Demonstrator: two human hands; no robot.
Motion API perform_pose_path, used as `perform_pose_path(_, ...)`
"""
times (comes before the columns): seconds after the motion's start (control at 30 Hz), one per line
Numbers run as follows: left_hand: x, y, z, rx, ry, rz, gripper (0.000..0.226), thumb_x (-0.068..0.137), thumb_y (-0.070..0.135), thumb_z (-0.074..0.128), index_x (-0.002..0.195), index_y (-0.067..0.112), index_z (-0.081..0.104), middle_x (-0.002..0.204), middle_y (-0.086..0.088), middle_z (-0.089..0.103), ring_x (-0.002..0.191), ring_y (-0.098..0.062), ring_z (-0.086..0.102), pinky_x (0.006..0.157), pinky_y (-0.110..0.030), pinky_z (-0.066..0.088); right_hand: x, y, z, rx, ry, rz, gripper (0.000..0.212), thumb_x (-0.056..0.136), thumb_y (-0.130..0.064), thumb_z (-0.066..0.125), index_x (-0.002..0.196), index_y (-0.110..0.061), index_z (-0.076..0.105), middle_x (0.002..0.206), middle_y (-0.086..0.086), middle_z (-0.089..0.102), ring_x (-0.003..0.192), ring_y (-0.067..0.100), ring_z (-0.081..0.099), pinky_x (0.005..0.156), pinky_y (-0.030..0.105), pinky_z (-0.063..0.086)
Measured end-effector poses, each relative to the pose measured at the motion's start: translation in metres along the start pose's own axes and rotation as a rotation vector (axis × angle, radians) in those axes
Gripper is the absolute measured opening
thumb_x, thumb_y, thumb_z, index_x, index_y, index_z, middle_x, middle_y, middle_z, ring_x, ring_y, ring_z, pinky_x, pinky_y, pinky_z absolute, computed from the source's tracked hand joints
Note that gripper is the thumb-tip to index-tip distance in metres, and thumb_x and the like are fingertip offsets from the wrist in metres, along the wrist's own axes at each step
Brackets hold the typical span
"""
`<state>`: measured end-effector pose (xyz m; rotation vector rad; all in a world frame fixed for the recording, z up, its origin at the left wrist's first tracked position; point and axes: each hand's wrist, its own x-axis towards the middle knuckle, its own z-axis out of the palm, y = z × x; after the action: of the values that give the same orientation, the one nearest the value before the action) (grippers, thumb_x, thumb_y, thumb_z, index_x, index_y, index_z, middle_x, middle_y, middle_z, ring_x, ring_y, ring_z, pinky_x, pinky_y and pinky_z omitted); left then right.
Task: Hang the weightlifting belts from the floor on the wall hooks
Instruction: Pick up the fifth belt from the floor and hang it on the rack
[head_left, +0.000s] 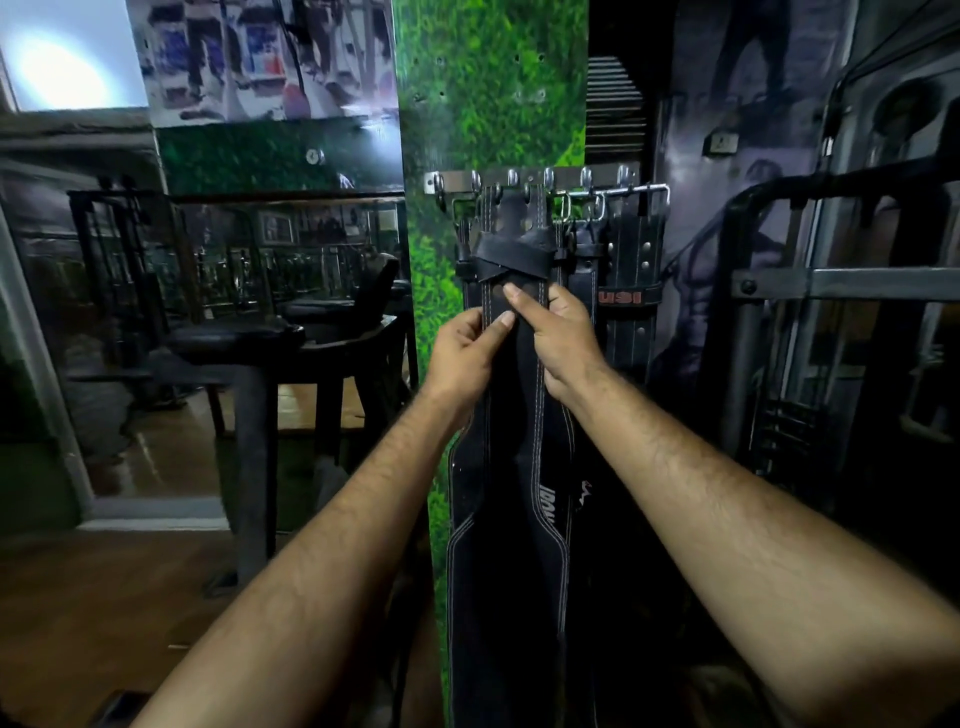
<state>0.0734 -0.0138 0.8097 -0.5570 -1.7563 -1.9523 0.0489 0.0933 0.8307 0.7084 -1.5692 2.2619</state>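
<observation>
At frame centre, a black belt (511, 405) with white stitching hangs from the metal hook rail (530, 181) fixed to a green grass-textured panel (488, 104). The left hand (465, 348) pinches the belt's left edge between thumb and curled fingers. The right hand (558, 332) grips the right edge, its index finger laid across the belt's face. More dark belts hang behind and to the right, one with red lettering (626, 297). Gym benches (249, 338) stand at left of frame.
</observation>
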Motion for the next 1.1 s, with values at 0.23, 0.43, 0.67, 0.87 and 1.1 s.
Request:
perform_pose_path(0.23,-0.015,-0.039,0.002,0.098,-0.033,-0.015,0.022,0.095,0.009,0.061,0.112,-0.005,0.062,0.113,-0.026,0.070,0.101,-0.030,0.067,0.094,-0.048,0.053,0.040,-0.025,0.000,0.050,0.055,-0.088,0.012,0.092,-0.009,0.069,0.085,-0.017,0.062,0.081,-0.002,0.075,0.078,0.013,0.070,0.079,0.031,0.056)
perform_pose_path(0.43,-0.038,-0.088,-0.030,0.190,-0.114,-0.100,0.034,0.094,0.020,0.065,0.099,-0.013,0.060,0.090,-0.012,0.069,0.082,-0.018,0.062,0.073,-0.033,0.050,0.065,-0.022,0.003,0.104,0.177,-0.149,0.029,0.082,-0.020,0.078,0.099,-0.003,0.061,0.094,0.014,0.070,0.085,0.021,0.063,0.082,0.035,0.052)
perform_pose_path(0.67,-0.056,-0.137,-0.081,0.375,-0.224,-0.174,0.081,0.075,0.066,0.071,0.078,-0.012,0.048,0.073,-0.007,0.051,0.069,-0.019,0.044,0.057,-0.050,0.037,0.069,0.008,0.007,0.052,0.236,-0.128,0.015,0.086,-0.017,0.075,0.082,-0.014,0.061,0.088,0.008,0.067,0.082,0.014,0.059,0.078,0.027,0.050)
perform_pose_path(0.87,-0.091,-0.155,-0.106,0.433,-0.122,-0.268,0.050,0.074,0.050,0.079,0.097,0.006,0.071,0.099,-0.013,0.076,0.096,-0.027,0.072,0.088,-0.055,0.056,0.074,0.020,0.006,0.087,0.285,-0.085,0.026,0.091,-0.004,0.068,0.072,-0.019,0.059,0.058,-0.016,0.062,0.059,-0.004,0.053,0.062,0.015,0.045)
perform_pose_path(1.1,-0.094,-0.151,-0.119,0.513,-0.091,-0.400,0.038,0.070,0.030,0.083,0.104,0.017,0.072,0.100,0.000,0.077,0.095,-0.018,0.073,0.091,-0.046,0.058,0.069,0.026,0.009,0.106,0.295,-0.031,0.016,0.089,-0.015,0.073,0.077,-0.018,0.063,0.078,-0.001,0.063,0.080,0.016,0.056,0.076,0.032,0.047)
